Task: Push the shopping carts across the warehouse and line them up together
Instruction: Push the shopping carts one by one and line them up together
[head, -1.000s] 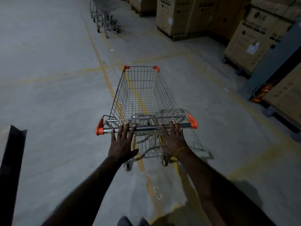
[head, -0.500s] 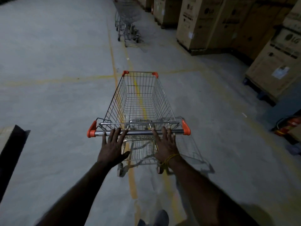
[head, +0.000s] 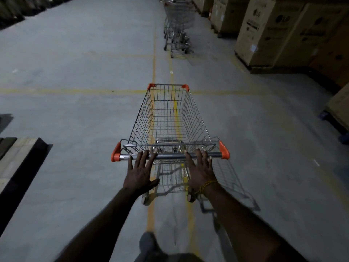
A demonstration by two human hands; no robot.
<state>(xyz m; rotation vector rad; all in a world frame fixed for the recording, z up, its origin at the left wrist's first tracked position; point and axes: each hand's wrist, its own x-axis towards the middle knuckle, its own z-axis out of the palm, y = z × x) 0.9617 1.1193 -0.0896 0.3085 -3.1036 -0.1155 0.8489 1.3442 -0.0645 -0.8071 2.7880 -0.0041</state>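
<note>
An empty wire shopping cart (head: 170,118) with orange corner caps stands in front of me on the concrete floor, over two yellow floor lines. My left hand (head: 138,172) presses its straight, spread fingers against the metal handle bar (head: 170,156) left of centre. My right hand (head: 201,170), a yellow thread round its wrist, presses on the bar right of centre with fingers nearly straight. Farther ahead, a row of nested carts (head: 177,29) stands by the yellow lines.
Tall cardboard boxes (head: 279,31) on pallets line the right side. A low dark-edged slab (head: 20,167) lies on the floor at the left. Open concrete floor (head: 75,63) stretches ahead on the left. My foot (head: 149,242) shows at the bottom.
The cart and I have rolled forward and swung round, so the nested carts now lie almost straight ahead and closer. Both hands stay on the handle bar.
</note>
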